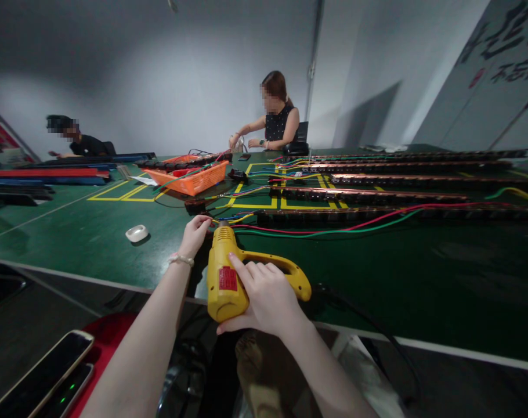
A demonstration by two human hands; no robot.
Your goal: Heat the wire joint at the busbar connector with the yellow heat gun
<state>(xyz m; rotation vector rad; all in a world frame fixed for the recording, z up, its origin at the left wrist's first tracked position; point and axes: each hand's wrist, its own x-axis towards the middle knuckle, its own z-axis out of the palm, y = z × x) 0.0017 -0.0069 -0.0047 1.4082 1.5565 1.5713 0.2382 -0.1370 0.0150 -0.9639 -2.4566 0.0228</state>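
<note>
My right hand (261, 296) is wrapped round a yellow heat gun (224, 273) with a red label, its nozzle pointing away from me toward a bundle of coloured wires (238, 219). My left hand (194, 231), with a bead bracelet on the wrist, is closed in a pinch on those wires just left of the nozzle. The wires run from a long black power strip (316, 217) lying across the green table (90, 244).
Several more long power strips (377, 196) lie to the right. An orange basket (194, 177) stands at the middle, a small white object (136, 233) to the left. Two people sit at the far side. Phones (46, 371) lie at the lower left.
</note>
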